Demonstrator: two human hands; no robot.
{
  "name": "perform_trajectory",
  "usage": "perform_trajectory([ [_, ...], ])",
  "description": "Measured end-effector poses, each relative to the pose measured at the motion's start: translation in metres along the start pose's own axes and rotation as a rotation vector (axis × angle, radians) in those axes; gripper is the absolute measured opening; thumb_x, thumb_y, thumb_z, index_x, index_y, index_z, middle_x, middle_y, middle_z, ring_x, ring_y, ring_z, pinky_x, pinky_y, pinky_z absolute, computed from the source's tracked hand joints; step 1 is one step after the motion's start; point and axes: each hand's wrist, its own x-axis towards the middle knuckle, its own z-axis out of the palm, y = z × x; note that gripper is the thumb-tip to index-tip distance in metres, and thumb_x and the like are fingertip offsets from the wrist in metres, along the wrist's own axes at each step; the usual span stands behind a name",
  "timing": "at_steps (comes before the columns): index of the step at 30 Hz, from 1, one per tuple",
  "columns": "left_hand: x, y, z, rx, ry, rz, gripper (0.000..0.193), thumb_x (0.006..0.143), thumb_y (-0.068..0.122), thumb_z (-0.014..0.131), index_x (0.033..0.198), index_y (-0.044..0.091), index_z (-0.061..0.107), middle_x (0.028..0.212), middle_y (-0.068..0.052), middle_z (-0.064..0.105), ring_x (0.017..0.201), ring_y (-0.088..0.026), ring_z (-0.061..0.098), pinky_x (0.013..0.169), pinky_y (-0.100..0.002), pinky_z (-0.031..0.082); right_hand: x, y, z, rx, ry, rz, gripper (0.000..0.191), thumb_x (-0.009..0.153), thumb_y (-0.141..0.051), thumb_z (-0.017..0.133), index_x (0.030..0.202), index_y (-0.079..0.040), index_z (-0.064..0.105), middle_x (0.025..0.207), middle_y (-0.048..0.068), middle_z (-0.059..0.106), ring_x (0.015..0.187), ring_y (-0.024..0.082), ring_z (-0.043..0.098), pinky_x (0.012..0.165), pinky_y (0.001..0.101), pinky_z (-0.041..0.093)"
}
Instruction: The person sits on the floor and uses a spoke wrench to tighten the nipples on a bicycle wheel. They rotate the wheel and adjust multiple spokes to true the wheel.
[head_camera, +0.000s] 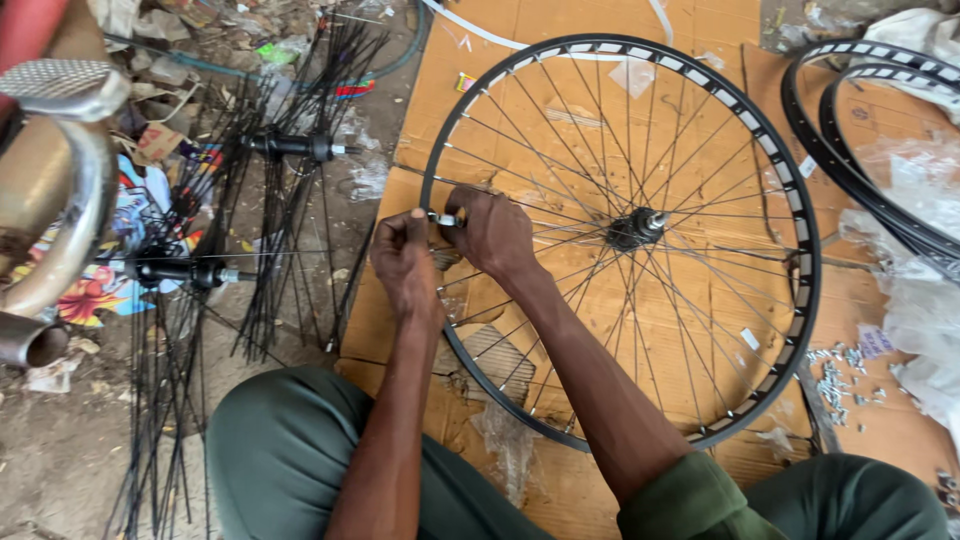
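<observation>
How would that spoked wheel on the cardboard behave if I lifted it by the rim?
The wheel would probably stay stiff, since its spokes are laced to the hub. It looks light: thin rim, no tyre. Stood upright, it would likely roll.

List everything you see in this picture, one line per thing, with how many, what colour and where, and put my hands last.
bicycle wheel: one, black rim with thin spokes, flat on the cardboard, centre
wheel hub: one, black with a silver axle end, middle of the wheel
cardboard sheets: several, brown, under the wheel
bare rims: two, black, overlapping, far right
spoked hubs: two, black, with loose spokes fanning out, on the ground at left
small metal bits: a pile, silver, right of the wheel
metal pipe: one, dull chrome, curved, far left
trousers: green, bottom edge
left hand: pinching at the wheel's left rim
right hand: on a small silver tool at the same spot
</observation>
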Motion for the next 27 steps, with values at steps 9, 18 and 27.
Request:
perform_trajectory([
  [9, -0.004, 0.009, 0.003, 0.086, 0.006, -0.067, 0.017, 0.098, 0.015, 0.072, 0.086, 0.005, 0.065, 0.081, 0.001, 0.059, 0.074, -0.01, 0.047, 0.068, -0.031, 0.04, -0.001, 0.016, -0.015, 0.47, -0.195, -0.028, 0.023, 0.092, -0.021, 0.072, 0.106, -0.011, 0.058, 0.097, 0.009, 0.078, 0.085, 0.021, 0.073, 0.074, 0.0351, 0.054],
  [18, -0.004, 0.01, 0.0, 0.119, 0.014, -0.034, 0.016, 0.096, 0.015, 0.07, 0.082, 0.007, 0.065, 0.08, 0.002, 0.062, 0.076, -0.009, 0.052, 0.071, -0.029, 0.043, 0.006, 0.013, -0.016, 0.412, -0.137, -0.049, 0.035, 0.071, -0.018, 0.087, 0.094, -0.008, 0.063, 0.081, 0.01, 0.076, 0.076, 0.022, 0.077, 0.066, 0.0365, 0.055],
  [27, -0.008, 0.021, 0.004, 0.163, 0.036, -0.092, 0.017, 0.097, 0.015, 0.07, 0.083, 0.006, 0.066, 0.085, 0.0, 0.066, 0.079, -0.01, 0.056, 0.075, -0.03, 0.046, 0.008, 0.0, 0.01, -0.14, -0.061, 0.071, 0.014, 0.08, -0.023, 0.074, 0.093, -0.019, 0.077, 0.087, 0.012, 0.075, 0.084, 0.035, 0.072, 0.077, 0.0471, 0.055],
])
